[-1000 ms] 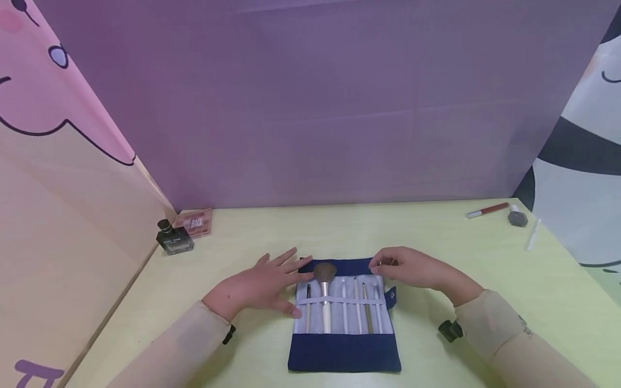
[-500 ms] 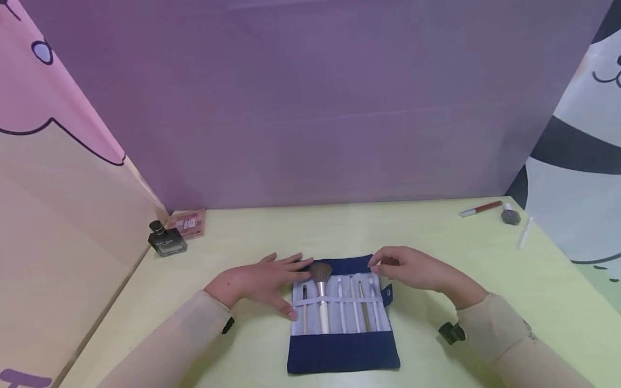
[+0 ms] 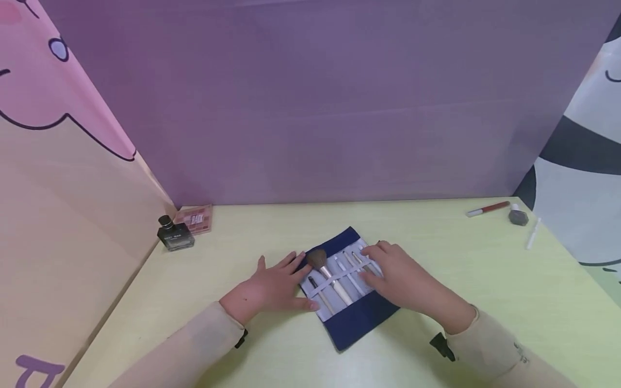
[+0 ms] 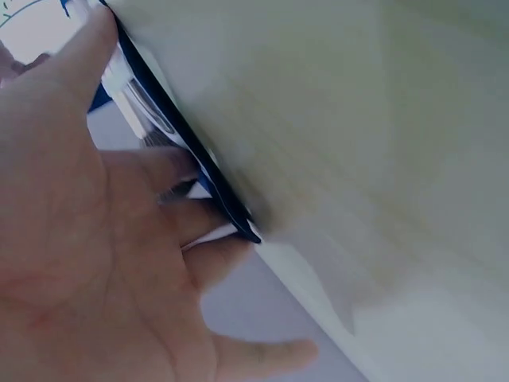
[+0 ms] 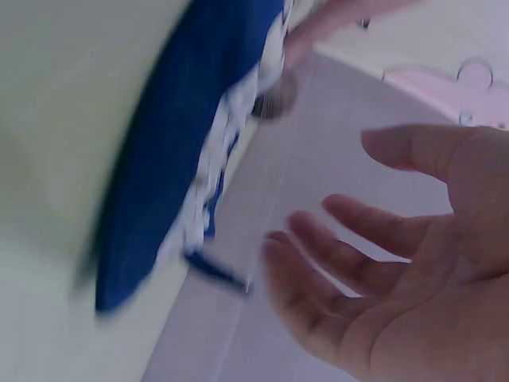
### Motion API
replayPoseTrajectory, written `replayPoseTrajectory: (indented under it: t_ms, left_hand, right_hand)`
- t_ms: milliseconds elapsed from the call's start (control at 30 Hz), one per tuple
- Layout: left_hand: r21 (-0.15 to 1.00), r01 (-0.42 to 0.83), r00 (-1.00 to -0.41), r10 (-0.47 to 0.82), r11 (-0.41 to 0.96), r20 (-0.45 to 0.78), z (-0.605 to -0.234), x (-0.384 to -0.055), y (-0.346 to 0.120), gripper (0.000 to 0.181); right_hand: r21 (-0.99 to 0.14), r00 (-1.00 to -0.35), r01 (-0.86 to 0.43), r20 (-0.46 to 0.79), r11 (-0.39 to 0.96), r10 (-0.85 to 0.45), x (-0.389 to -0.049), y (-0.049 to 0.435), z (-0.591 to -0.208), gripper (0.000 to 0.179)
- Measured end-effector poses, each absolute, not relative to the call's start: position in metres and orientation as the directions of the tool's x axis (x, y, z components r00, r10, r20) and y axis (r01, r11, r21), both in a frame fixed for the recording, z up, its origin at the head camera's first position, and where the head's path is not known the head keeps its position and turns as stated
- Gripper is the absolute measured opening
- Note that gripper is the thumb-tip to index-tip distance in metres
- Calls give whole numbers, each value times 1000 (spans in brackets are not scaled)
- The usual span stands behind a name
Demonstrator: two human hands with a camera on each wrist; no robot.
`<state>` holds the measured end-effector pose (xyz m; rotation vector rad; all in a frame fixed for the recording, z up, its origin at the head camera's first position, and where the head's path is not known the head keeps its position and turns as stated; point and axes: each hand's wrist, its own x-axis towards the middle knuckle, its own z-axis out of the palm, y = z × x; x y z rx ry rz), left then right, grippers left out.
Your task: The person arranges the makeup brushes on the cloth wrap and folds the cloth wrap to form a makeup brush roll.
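Currently, a navy cloth brush roll (image 3: 361, 319) with a pale grey lining lies slanted on the smooth, pale bench (image 3: 422, 221), between the left grip (image 3: 271, 288) and the right grip (image 3: 405, 277). Splayed, straight fingers of the left grip touch its left edge; the right grip curves loosely over its right side, fingers apart, with nothing visibly held. Slim brushes (image 3: 321, 296) sit beside a fluffy, round-headed powder brush (image 3: 317, 258). Beyond the left grip, leftward, a checked pink palette (image 3: 206, 218) reads "BACK" behind an angular dark glass bottle (image 3: 177, 237), its lettering too small to make out.
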<state>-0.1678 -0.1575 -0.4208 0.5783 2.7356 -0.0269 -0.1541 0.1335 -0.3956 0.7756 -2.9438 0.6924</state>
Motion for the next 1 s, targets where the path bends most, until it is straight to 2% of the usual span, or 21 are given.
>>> replayPoseTrajectory:
  t_ms: [133,333,533,733,1000]
  left_hand:
    - [23,372,-875,358,928,-326,-421,-166,-148,99]
    - [1,330,-895,313,944,-319,-421,-164,-141,100]
    - [48,268,-910,269,962,-316,-422,-162,-136,99]
    - [90,244,-911,260,966,-321,-422,-160,-134,100]
    - [106,277,-886,296,955,-357,-418,-152,-140,102]
  right_hand:
    - [-350,-850,-505,48,789,-524,-142,120,-399,52]
    - [-319,-819,-542,-6,777,-574,-125,105,-400,57]
    - [-219,-833,-508,-120,833,-540,-110,91,-405,67]
    - [-138,-856,-489,-113,861,-504,-105,85,-414,68]
    - [-165,-804,-570,-87,805,-588,-114,108,-414,59]
